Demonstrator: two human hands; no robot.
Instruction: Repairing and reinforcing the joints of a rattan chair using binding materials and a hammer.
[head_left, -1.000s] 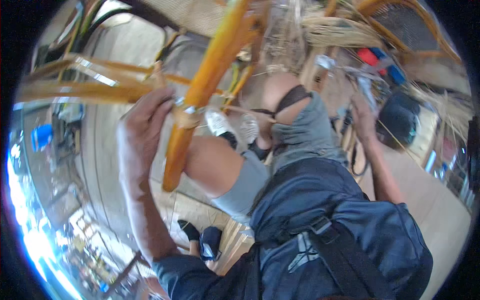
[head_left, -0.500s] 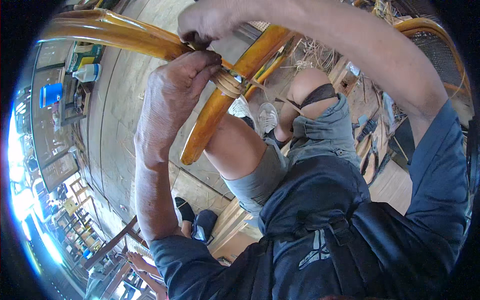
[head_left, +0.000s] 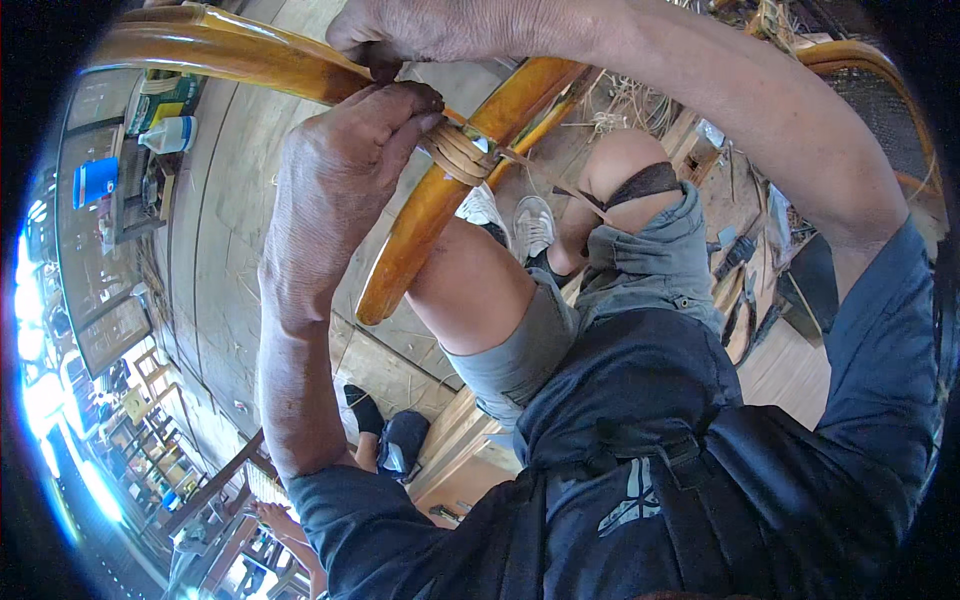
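In the head view, from where I stand, the person's left hand (head_left: 340, 165) is nearly closed, thumb and fingers pinched together at the edge of a pale binding (head_left: 460, 155). That binding wraps around a glossy amber-brown pole (head_left: 400, 240), near where a curved rail (head_left: 215, 52) comes in from the left. The right hand (head_left: 430, 35) is curled just beyond, fingers bent down close to the left fingertips; whether it grips anything, I can't tell. The pole slants over the left thigh (head_left: 480, 295), blunt end toward the person. A thin strip (head_left: 550, 180) trails from beside the binding toward a dark band (head_left: 640, 186) on the right knee. Off left, well apart, sit a white jug (head_left: 170, 135) and a blue container (head_left: 95, 183)
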